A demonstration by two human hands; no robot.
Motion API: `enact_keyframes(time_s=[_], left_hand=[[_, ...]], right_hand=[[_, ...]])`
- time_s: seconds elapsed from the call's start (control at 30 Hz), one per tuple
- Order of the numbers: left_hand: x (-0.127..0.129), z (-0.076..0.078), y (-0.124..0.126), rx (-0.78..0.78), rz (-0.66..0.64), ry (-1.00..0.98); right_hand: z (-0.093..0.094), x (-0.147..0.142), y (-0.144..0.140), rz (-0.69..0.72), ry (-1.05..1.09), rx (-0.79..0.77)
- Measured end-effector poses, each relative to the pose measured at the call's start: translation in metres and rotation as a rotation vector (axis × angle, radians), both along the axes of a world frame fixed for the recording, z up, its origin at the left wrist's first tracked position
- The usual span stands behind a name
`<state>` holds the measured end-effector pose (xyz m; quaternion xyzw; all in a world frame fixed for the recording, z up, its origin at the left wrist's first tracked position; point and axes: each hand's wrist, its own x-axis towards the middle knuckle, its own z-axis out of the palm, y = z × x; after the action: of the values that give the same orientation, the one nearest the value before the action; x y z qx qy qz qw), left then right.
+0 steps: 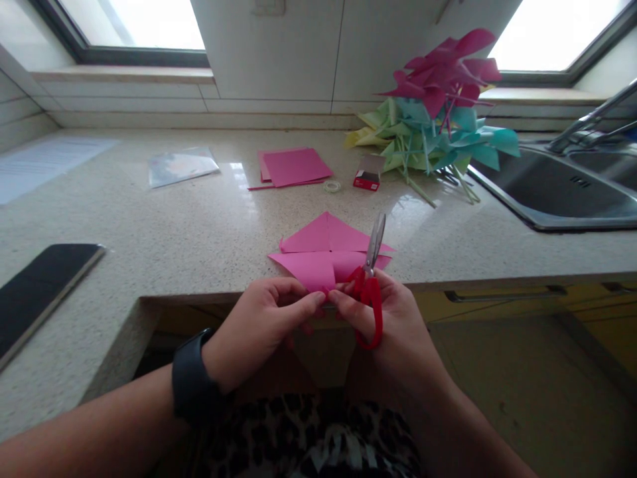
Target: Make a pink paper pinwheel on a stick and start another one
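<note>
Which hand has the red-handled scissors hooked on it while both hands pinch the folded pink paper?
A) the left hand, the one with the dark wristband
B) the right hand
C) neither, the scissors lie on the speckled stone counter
B: the red-handled scissors hang from the right hand, blades pointing up and away, while the left hand only pinches the folded pink paper.

The speckled countertop (164,226) carries pink paper sheets (294,166), pinwheels (438,126), a phone (42,285).
</note>
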<state>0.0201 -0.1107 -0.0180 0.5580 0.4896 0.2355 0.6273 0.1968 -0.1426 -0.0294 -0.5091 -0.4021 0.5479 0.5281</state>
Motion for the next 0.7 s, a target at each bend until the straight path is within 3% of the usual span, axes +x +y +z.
enact_keyframes(time_s=[0.7], left_hand=[[-0.0013, -0.0025, 0.0012, -0.046, 0.025, -0.034]], right_hand=[[0.0019, -0.0015, 0.0003, 0.006, -0.095, -0.021]])
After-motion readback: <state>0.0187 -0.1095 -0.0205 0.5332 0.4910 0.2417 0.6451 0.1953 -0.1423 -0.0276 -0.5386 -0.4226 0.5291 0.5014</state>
